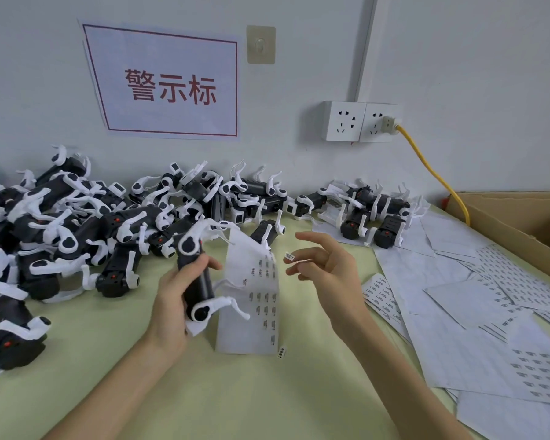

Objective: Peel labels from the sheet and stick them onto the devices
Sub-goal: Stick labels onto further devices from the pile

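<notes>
Left hand [175, 296]: curled round a black-and-white device [197, 281].
Right hand [327, 268]: fingers loosely spread, thumb apart, with a small label [289, 256] stuck on one fingertip.
Label sheet [254, 300]: raised between the hands, touching the held device.
Bench [108, 360]: pale green top, with a pile of devices [61, 233] along the far and left edges and loose sheets [458, 328] at the right edge.
Room: white wall [458, 74], red-lettered sign [169, 87], sockets [359, 122], yellow cable [438, 173].
</notes>
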